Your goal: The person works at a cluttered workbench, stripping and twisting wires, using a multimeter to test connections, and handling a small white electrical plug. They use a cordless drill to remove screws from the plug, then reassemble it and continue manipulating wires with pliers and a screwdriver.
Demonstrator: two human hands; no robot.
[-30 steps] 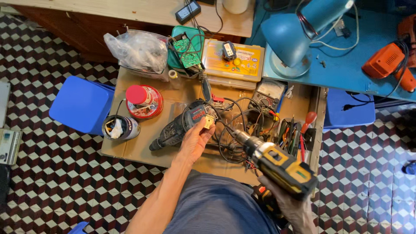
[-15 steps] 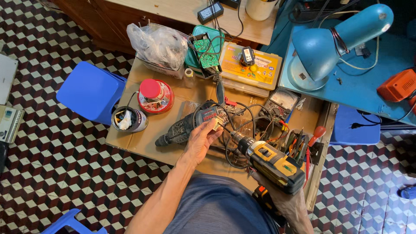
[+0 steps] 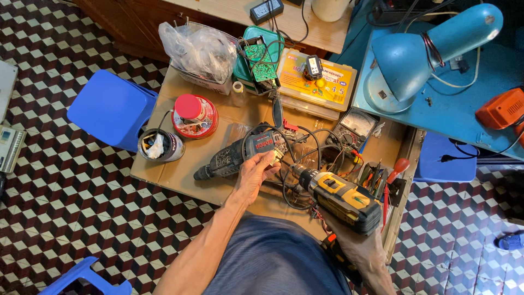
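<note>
My left hand (image 3: 255,173) rests on the body of a dark grey corded drill (image 3: 234,155) that lies on its side on the low wooden table (image 3: 180,175); the fingers press a small part against it. A yellow and black cordless drill (image 3: 341,198) is held in my right hand (image 3: 357,248), its chuck aimed left toward the corded drill and my left fingers. Black cables (image 3: 305,147) tangle between the two tools.
A red-lidded tin (image 3: 194,114), a dark cup (image 3: 159,146), a plastic bag in a tub (image 3: 199,52), a green circuit board (image 3: 261,61), a yellow parts box (image 3: 316,82), a meter (image 3: 355,128), screwdrivers (image 3: 390,175). Blue stools (image 3: 112,106) (image 3: 445,158) flank the table; blue lamp (image 3: 420,52) at right.
The view has shifted, so the table sits lower and more central. My left hand stays on the corded drill; the cordless drill remains pointed at it, slightly closer.
</note>
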